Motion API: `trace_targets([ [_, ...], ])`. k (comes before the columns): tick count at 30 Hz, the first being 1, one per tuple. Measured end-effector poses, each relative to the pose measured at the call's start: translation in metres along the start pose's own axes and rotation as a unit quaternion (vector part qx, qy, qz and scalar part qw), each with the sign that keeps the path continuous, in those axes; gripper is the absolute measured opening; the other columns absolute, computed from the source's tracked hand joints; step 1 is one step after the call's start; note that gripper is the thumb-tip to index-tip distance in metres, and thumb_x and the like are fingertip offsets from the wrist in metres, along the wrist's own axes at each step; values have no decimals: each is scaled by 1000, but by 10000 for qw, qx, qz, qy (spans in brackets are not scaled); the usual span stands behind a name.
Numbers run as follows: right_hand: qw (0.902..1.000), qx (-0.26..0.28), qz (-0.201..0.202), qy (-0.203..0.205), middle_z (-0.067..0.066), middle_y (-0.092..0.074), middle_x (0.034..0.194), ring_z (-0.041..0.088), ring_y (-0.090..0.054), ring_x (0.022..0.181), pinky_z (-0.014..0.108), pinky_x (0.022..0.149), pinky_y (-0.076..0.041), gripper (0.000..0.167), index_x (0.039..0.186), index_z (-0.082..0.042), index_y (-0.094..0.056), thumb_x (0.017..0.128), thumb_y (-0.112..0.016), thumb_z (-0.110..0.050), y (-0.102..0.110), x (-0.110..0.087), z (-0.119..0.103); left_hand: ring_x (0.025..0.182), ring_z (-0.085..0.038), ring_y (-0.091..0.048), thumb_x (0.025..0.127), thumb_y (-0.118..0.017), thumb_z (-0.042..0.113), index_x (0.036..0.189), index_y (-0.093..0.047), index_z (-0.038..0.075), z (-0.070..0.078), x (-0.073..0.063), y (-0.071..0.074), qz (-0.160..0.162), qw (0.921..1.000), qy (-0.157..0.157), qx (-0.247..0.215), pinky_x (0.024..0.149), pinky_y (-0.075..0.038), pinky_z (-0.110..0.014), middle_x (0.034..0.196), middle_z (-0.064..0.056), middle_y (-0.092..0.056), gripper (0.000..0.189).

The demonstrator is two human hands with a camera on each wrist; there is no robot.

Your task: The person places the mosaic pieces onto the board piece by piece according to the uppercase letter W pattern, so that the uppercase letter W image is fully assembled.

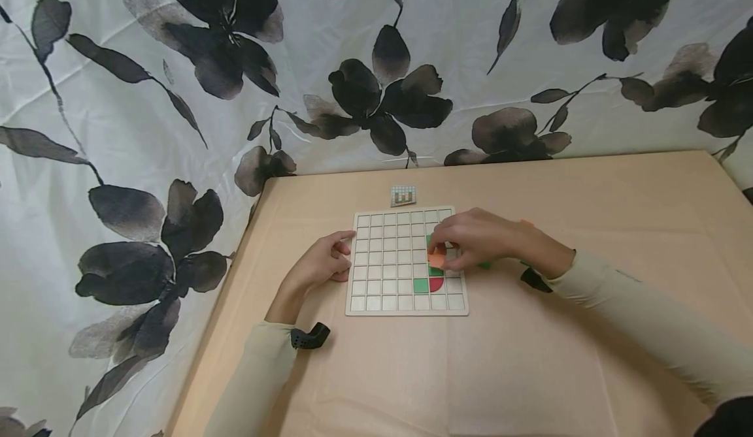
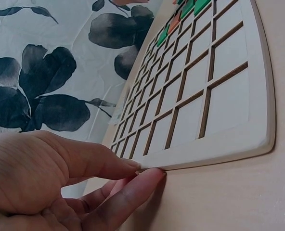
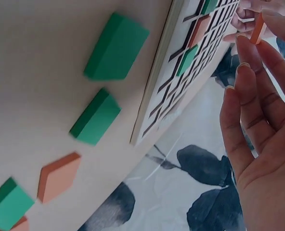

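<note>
A white grid board [image 1: 376, 312] with square cells lies on the table. My left hand [image 1: 322, 258] is at its left side; in the left wrist view, thumb and forefinger tips meet at the board's edge, the other fingers bent beneath. Over the right part of the board, my right hand [image 1: 479, 238] pinches a small orange tile [image 3: 259, 30] between thumb and fingertips. Below that hand, a green square tile [image 1: 421, 285] and a red rounded tile [image 1: 436, 284] sit in cells. The right wrist view shows another orange tile [image 3: 199, 30] between green tiles on the board.
Beyond the board's far edge is a small picture card [image 1: 402, 195]. Loose green blocks [image 3: 116, 47] and an orange diamond block [image 3: 59, 177] lie on the table right of the board, partly hidden by the right arm. A floral cloth [image 1: 376, 64] hangs behind the table.
</note>
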State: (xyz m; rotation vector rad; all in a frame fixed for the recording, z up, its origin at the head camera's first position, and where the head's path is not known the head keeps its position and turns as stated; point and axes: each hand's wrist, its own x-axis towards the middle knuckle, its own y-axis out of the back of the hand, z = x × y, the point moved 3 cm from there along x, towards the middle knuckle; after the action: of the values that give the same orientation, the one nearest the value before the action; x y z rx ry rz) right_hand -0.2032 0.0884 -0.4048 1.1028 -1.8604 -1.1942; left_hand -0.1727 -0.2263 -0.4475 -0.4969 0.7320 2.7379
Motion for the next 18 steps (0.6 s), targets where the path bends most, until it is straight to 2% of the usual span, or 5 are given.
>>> trace_targets([
  [6,9998,85,50,190,-10,-65,88,10,-59,76,24,61,-42,19,103,-25,-73,86,-77,-33,-7,9,-7,76,-19,-55,90,-60,-14,153,-44,13,1,-1,0,-7,10000,29,-83,64,-60,-34,110,-14,-49,70],
  [18,9991,9,-213,358,-11,-65,91,3,-52,80,23,65,-41,21,106,-26,-73,87,-75,-35,-17,24,-19,76,-19,-55,90,-59,-14,152,-45,13,3,-1,-1,17,9999,68,-146,64,-60,-35,110,-13,-49,70],
])
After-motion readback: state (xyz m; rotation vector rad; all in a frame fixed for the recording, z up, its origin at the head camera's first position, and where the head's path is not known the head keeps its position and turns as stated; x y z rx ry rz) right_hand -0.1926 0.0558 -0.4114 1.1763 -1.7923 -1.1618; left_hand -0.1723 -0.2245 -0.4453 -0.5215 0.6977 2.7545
